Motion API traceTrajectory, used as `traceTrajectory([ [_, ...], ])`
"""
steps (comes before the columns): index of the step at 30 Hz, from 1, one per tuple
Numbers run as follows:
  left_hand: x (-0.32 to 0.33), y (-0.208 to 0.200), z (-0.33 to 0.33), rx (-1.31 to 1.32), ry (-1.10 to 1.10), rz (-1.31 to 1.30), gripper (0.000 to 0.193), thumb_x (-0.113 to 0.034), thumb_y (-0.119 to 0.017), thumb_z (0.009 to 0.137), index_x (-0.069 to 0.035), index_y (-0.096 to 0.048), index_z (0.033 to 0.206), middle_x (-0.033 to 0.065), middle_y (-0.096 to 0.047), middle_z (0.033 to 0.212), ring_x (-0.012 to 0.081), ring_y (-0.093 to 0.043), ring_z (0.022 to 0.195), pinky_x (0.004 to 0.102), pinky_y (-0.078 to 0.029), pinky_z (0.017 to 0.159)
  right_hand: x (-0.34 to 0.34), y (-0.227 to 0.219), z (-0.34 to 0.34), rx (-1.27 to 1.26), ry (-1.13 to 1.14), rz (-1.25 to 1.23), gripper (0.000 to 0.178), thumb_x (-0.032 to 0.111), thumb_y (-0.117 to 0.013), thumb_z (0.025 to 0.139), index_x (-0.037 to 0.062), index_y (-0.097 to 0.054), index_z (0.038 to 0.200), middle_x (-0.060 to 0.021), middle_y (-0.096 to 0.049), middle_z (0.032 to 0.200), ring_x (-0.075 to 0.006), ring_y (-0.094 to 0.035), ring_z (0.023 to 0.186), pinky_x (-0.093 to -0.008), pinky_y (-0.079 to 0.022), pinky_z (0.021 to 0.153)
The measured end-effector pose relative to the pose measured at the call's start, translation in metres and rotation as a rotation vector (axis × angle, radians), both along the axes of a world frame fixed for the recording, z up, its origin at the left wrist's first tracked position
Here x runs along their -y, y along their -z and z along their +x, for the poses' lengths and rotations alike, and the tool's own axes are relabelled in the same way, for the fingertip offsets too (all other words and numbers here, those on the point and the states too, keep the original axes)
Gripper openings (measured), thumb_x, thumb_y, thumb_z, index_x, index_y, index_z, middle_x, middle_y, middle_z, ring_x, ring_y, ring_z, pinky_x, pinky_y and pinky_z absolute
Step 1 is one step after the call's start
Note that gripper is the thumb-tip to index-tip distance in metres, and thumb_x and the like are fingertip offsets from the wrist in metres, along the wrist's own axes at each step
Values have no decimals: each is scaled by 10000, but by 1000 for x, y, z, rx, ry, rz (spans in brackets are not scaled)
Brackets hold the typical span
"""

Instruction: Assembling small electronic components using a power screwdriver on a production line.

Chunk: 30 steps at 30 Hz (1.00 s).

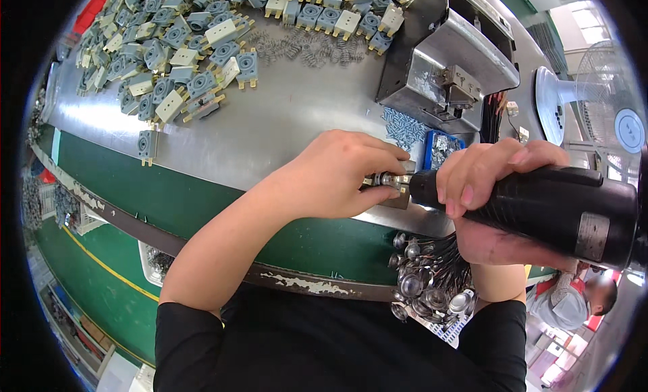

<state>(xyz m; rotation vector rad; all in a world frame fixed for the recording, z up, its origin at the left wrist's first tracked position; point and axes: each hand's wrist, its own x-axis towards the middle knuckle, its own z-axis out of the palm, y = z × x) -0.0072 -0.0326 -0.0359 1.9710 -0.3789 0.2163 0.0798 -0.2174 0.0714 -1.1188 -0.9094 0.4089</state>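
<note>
My right hand (496,172) is wrapped round a thick black electric screwdriver (550,206), held nearly level with its tip toward the left. My left hand (347,172) pinches a small shiny metal part (388,180) between thumb and fingers, right at the screwdriver's tip. A metal block (398,199) shows just under these fingers; where exactly the tip meets the part is hidden. Beyond my hands, loose screws (403,126) lie in a pile beside a small blue box (442,147) of metal pieces.
Many grey and cream switch-like blocks (177,37) and loose springs (304,47) cover the far table. A steel fixture (445,68) stands at the far right, near a white fan (560,98). Wired round metal parts (432,284) bunch at the near edge. Another person (563,301) sits at right.
</note>
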Motion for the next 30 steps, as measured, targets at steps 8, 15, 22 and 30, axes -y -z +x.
traceTrajectory([
  [8, -2, -1, 2, 7, 27, -48, 309, -84, -846, 785, -49, -788, 1086, 140, -773, 1222, 345, -754, 1044, 428, -618, 871, 1, -13, 7, -63, 9, 47, 1179, 953, -561, 797, 76, -370, 1562, -42, -562, 784, -180, -558, 584, -368, -488, 561],
  [15, -2, -4, 3, 49, 39, -7, 308, -81, -845, 785, -37, -780, 1083, 128, -768, 1254, 335, -750, 1085, 422, -604, 926, 1, -31, 77, 101, 182, 205, 1175, 989, -472, 813, 42, -429, 1507, -32, -538, 836, -180, -525, 651, -382, -448, 674],
  [22, -1, -6, 3, -3, 42, -26, 298, -92, -861, 795, -22, -775, 1071, 135, -770, 1250, 339, -758, 1058, 416, -609, 910, -24, -32, 80, 120, 586, 51, 1143, 998, -418, 818, 33, -469, 1428, -72, -567, 766, -206, -527, 615, -394, -463, 614],
  [30, -3, -7, 5, -12, 54, -38, 293, -88, -858, 794, -25, -775, 1068, 134, -768, 1255, 336, -758, 1060, 416, -608, 911, -29, -27, 87, 113, 598, 14, 1106, 981, -374, 853, 21, -478, 1392, -74, -548, 745, -215, -524, 608, -388, -471, 619],
])
